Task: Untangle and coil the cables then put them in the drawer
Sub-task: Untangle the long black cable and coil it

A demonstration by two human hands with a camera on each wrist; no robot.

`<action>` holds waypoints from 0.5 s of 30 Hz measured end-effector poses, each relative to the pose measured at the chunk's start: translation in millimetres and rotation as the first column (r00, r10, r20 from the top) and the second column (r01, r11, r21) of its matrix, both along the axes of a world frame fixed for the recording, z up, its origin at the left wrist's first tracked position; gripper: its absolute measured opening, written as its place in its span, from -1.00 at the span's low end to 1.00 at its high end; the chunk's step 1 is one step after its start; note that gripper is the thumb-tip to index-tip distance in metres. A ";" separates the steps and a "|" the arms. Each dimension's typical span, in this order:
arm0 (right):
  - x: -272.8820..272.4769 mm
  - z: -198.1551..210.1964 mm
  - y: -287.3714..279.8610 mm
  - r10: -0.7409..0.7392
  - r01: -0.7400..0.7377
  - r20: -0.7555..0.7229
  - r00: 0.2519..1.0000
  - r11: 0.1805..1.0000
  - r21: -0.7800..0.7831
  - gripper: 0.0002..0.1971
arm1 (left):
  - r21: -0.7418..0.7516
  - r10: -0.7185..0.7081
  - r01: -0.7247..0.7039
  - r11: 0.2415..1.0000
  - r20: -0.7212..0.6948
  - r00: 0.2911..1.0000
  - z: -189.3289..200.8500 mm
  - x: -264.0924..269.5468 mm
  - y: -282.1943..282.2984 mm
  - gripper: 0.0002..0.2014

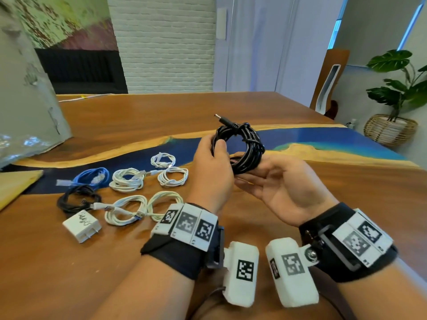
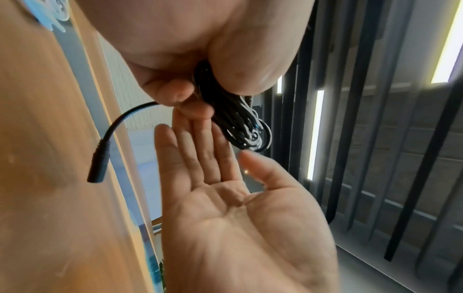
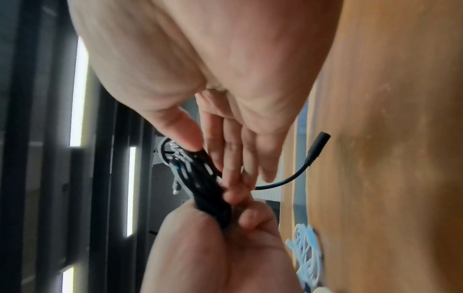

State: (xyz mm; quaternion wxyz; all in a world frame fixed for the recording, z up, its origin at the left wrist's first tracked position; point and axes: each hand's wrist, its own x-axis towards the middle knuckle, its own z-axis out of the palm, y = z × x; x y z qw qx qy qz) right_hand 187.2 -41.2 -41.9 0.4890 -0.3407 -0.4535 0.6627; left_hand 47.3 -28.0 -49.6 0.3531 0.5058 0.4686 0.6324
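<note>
A black cable coil (image 1: 242,146), wound and tied round itself, is held above the table. My left hand (image 1: 217,151) grips its left side, thumb on the near face, and a barrel plug (image 1: 221,118) sticks up from the top. My right hand (image 1: 261,176) lies palm up under the coil with straight fingers touching it. In the left wrist view the left hand (image 2: 200,87) clamps the coil (image 2: 235,123), the socket end (image 2: 97,164) hangs free, and the right hand (image 2: 213,158) is flat. In the right wrist view the right thumb rests on the coil (image 3: 200,178). No drawer is in view.
On the wooden table (image 1: 138,116) with a blue resin strip lie several coiled white cables (image 1: 127,180), a blue cable (image 1: 92,177), a black cable (image 1: 77,199) and a white charger (image 1: 82,225). A plastic bag (image 1: 18,144) and a wooden board (image 1: 16,185) sit at the left edge.
</note>
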 end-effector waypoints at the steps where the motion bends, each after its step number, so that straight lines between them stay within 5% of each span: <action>1: 0.0 -0.2 -0.7 0.033 -0.033 -0.021 0.999 0.999 -0.021 -0.54 | 0.021 0.024 -0.023 1.000 -0.026 0.999 -1.4 -1.2 0.3 -0.75; 10: 1.1 -3.3 6.0 -0.062 0.062 0.000 0.998 0.997 -0.048 -0.73 | 0.097 0.022 0.004 0.995 -0.258 0.966 -0.1 2.7 -5.7 -0.80; 15: 6.4 3.7 -1.4 0.096 -0.095 -0.096 0.991 0.995 0.014 -0.83 | 0.050 -0.067 0.079 0.996 -0.215 0.974 1.1 0.7 -5.2 -0.80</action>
